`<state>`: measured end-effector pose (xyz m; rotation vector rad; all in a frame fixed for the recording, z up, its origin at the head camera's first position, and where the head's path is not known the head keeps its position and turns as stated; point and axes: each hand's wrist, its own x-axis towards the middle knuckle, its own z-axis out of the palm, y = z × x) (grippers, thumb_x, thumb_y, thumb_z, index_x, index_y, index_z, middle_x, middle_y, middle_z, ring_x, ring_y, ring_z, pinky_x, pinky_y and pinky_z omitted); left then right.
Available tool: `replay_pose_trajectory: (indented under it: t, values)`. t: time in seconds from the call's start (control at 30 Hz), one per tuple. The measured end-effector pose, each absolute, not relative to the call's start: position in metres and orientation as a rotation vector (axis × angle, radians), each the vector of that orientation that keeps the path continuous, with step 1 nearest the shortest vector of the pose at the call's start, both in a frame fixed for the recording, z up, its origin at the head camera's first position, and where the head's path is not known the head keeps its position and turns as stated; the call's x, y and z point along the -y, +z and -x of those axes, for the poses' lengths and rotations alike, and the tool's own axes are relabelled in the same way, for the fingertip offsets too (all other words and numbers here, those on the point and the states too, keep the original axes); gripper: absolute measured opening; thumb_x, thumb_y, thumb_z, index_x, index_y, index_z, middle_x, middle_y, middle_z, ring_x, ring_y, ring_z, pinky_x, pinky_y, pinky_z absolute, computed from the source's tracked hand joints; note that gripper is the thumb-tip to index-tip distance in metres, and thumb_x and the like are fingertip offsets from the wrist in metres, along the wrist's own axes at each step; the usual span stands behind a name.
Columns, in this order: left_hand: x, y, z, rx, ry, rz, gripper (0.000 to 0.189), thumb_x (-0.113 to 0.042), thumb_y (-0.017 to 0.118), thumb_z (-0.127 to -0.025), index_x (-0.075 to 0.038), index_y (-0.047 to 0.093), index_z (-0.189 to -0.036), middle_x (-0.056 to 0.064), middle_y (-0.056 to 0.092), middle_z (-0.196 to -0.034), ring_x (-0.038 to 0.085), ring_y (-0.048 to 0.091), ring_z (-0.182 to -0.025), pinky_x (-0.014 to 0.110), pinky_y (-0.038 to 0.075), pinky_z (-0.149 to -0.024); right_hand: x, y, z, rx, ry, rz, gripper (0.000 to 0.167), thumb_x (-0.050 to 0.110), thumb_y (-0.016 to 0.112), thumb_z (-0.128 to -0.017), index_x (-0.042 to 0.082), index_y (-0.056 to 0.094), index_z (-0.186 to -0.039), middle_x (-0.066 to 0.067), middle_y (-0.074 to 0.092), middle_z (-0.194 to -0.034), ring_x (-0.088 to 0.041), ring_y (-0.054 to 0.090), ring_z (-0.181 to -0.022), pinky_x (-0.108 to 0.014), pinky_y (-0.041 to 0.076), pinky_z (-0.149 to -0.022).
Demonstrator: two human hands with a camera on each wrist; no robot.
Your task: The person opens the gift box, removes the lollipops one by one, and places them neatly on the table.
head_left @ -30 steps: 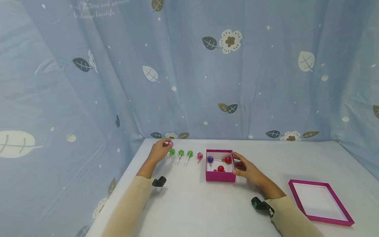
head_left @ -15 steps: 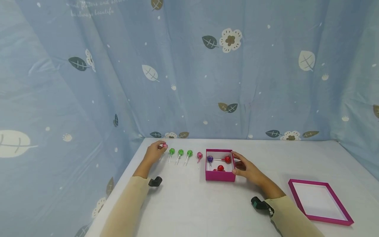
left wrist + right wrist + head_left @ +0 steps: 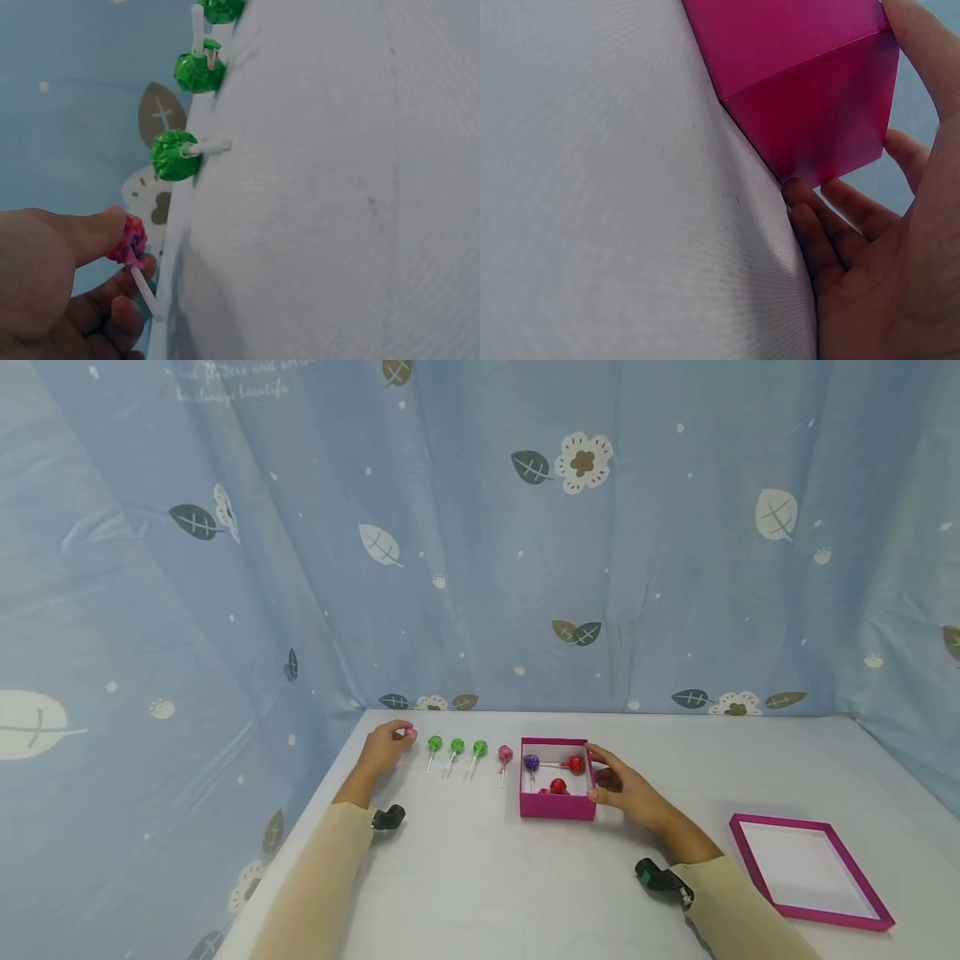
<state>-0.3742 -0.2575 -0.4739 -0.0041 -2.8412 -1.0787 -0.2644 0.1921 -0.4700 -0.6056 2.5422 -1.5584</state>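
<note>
At the left end of a row of lollipops, my left hand [image 3: 379, 750] pinches a pink lollipop [image 3: 133, 240] by its wrapped head between thumb and finger. The white stick of that lollipop points down toward the table in the left wrist view. My right hand [image 3: 630, 787] grips the right side of a magenta box [image 3: 558, 808], thumb at the near corner and fingers along the far part. Inside the box lie a purple lollipop [image 3: 532, 762], a red lollipop [image 3: 576, 764] and another red one near the front wall, which partly hides what lies there.
Several lollipops stand in a row between hand and box: green lollipops [image 3: 457, 747] and one pink lollipop [image 3: 505, 753]. A magenta-rimmed lid [image 3: 834, 915] lies on the white table [image 3: 480, 885] at the right. A blue patterned curtain [image 3: 480, 568] hangs behind and at the left.
My left hand has moved left, past the leftmost green lollipop, and slightly lower with the pink lollipop. The right hand and the box have stayed in place.
</note>
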Motion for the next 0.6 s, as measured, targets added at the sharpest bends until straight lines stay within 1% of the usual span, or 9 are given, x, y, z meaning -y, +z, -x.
replay_pose_trajectory:
  t: [0.2,0.33,0.6]
  values:
    - [0.259,-0.480,0.376,2.849,-1.036,0.008,0.036,-0.026,0.064,-0.095,-0.007,0.063,-0.126,0.019,0.065,-0.109,0.034,0.059,-0.100,0.049,0.045,-0.087,-0.192,-0.471,0.265,-2.541,-1.564,0.608,0.079,0.021,0.069,-0.088,0.010,0.026,-0.153,-0.025,0.031,-0.150,-0.045,0.046,-0.123,-0.057,0.038,-0.100]
    - [0.261,-0.484,0.378,2.857,-1.023,-0.014,0.036,-0.027,0.064,-0.095,-0.008,0.063,-0.126,0.019,0.064,-0.111,0.034,0.059,-0.102,0.049,0.045,-0.088,-0.192,-0.471,0.265,-2.542,-1.564,0.608,0.079,0.020,0.069,-0.088,0.010,0.026,-0.154,-0.024,0.031,-0.150,-0.044,0.046,-0.123,-0.057,0.038,-0.099]
    - [0.261,-0.487,0.382,2.868,-0.975,-0.018,0.034,-0.027,0.065,-0.094,-0.010,0.065,-0.123,0.018,0.066,-0.109,0.032,0.060,-0.096,0.048,0.046,-0.084,-0.192,-0.470,0.264,-2.540,-1.565,0.607,0.079,0.021,0.069,-0.088,0.009,0.026,-0.153,-0.025,0.031,-0.150,-0.045,0.046,-0.123,-0.057,0.038,-0.100]
